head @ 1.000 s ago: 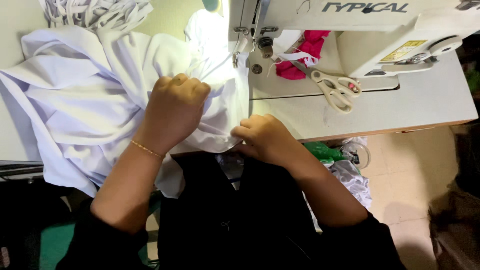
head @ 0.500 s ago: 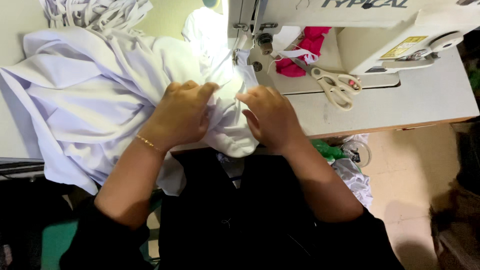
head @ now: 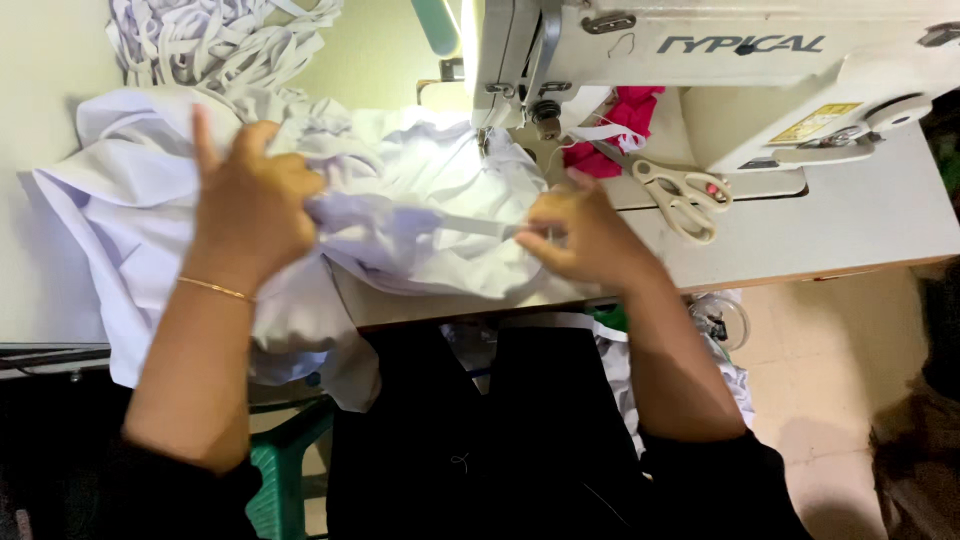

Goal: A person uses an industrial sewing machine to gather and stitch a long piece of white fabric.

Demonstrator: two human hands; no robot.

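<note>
I watch my left hand [head: 252, 205] bunch a fold of the white garment [head: 400, 215], fingers clamped on the cloth with the forefinger raised. My right hand [head: 585, 235] pinches a white strip [head: 470, 226] stretched taut between the two sets of fingertips. The garment lies heaped on the sewing table [head: 850, 225], under and behind both hands. Just beyond my right fingers sit the sewing machine [head: 700, 60], cream-handled scissors [head: 680, 195] and pink fabric [head: 620, 125]. White tape [head: 220, 40] is piled beyond my left fingers.

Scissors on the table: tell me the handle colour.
Cream handles on the scissors, clearest in the head view.
</note>
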